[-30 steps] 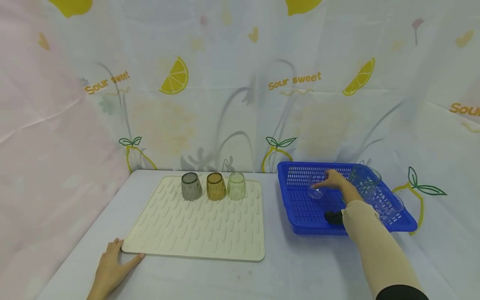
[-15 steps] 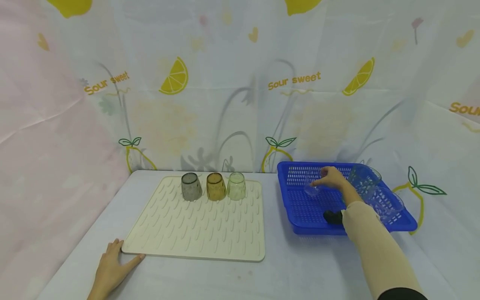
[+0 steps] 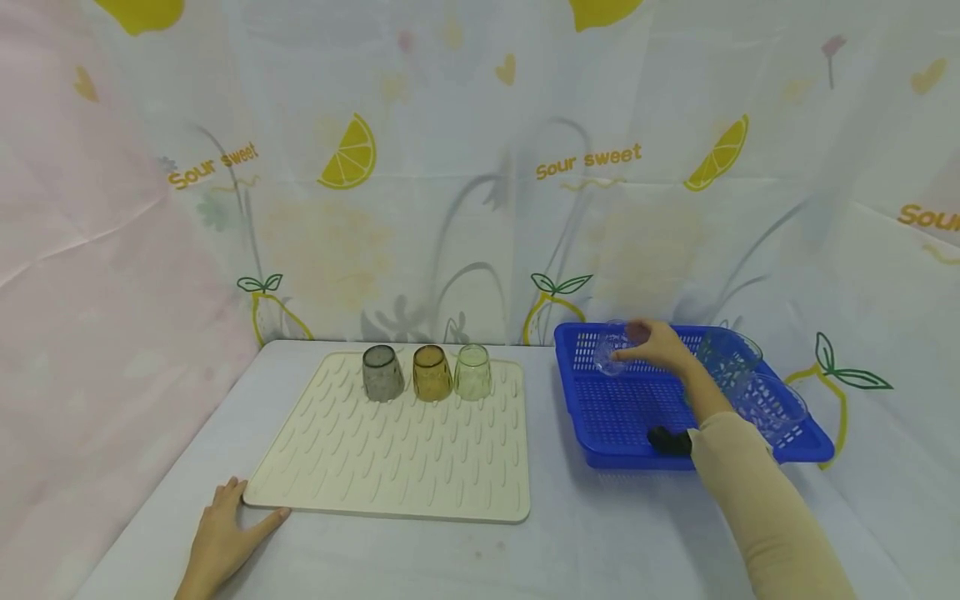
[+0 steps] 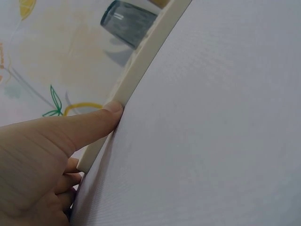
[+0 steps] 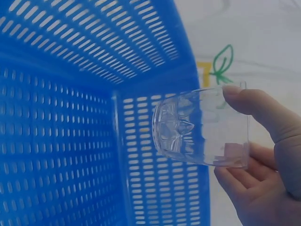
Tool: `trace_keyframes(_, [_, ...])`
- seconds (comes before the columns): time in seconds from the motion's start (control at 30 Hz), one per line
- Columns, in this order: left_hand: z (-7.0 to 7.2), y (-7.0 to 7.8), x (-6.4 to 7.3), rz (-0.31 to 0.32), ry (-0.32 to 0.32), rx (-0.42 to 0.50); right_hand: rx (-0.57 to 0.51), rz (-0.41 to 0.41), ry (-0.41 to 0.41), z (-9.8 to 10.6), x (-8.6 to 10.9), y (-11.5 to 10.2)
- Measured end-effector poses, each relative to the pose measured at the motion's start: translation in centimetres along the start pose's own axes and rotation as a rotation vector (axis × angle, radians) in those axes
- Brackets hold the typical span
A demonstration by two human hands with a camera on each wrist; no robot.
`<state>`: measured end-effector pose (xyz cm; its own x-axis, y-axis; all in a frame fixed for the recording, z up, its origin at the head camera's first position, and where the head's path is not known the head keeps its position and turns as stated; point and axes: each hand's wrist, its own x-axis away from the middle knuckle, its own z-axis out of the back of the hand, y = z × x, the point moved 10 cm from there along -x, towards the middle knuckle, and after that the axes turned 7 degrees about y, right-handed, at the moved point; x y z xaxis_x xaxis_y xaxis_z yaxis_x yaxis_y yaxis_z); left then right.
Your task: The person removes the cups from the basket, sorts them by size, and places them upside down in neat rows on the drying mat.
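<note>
In the head view my right hand holds a clear glass above the far left part of the blue basket. Thumb and fingers pinch the glass near its rim in the right wrist view, and its faceted base points away from the palm. My left hand rests at the near left corner of the cream drying mat. Its thumb lies along the mat's front edge, with the other fingers by the side edge. A grey glass, an amber glass and a pale green glass stand upside down on the mat's back.
Two clear glass vessels lie at the basket's right side, a greenish one and a colourless one, partly behind the right arm. A black object sits at the right wrist. A lemon-print cloth hangs behind the table.
My right hand has lifted the clear glass from the basket floor and shifted it up and slightly left. The left hand, the mat and the glasses on it stay put.
</note>
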<state>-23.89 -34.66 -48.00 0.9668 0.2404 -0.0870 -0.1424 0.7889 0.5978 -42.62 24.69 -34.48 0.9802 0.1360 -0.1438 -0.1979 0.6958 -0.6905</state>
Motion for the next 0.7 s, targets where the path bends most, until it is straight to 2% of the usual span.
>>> trace_keyframes(0.37, [0.1,0.2,0.1,-0.031,0.009,0.006,-0.13,0.088,0.004,0.8,1.4,-3.2])
trace_keyframes(0.7, [0.0,0.1,0.0,-0.025,-0.008,0.0,-0.213,0.138,-0.007,0.8,2.8,-6.4])
